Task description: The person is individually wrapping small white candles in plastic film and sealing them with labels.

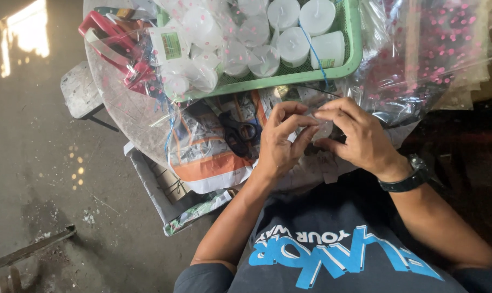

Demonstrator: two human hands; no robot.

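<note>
Together, two hands, the left hand (278,144) and the right hand (357,138), pinch one small clear plastic-wrapped candle (323,129) at the table's near edge. Behind it, a green mesh tray (350,51) holds about ten round white candles (293,46); one pair of black scissors (239,134) lies on glossy printed paper (202,157).
</note>
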